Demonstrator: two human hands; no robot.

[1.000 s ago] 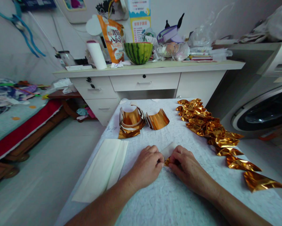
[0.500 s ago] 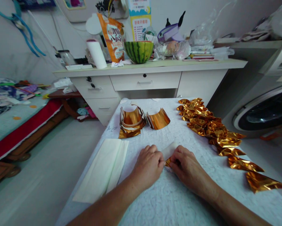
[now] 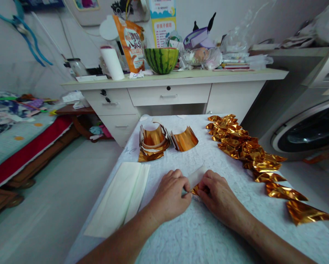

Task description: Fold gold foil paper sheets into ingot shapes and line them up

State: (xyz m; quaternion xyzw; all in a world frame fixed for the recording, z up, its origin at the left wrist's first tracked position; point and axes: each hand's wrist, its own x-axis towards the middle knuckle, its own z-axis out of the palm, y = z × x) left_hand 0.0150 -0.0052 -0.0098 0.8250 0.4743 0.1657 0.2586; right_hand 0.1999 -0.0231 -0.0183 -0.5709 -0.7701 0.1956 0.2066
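Note:
Between my two hands is a small sheet of gold foil paper (image 3: 196,176), its pale back showing and a gold edge turned up towards me. My left hand (image 3: 173,194) pinches the left end of this sheet between thumb and bent fingers. On its right end my right hand (image 3: 215,190) is closed, thumb and fingertips pressed together at the gold fold. Beyond my hands stand a curled stack of gold foil sheets (image 3: 152,141) and a smaller curved stack (image 3: 185,139). Folded gold foil pieces (image 3: 249,150) lie in a long overlapping row to the right.
Pale paper sheets (image 3: 117,198) lie at the table's left side. The table has a light quilted cloth (image 3: 175,238). Behind it stands a white desk (image 3: 170,79) with a halved watermelon (image 3: 161,60) and an orange bag (image 3: 130,44). A washing machine (image 3: 307,99) is at right, a bed (image 3: 24,135) at left.
My left thumb and fingers have shifted slightly at the left end of the foil sheet, and a little more gold edge shows. My right hand stays almost where it was.

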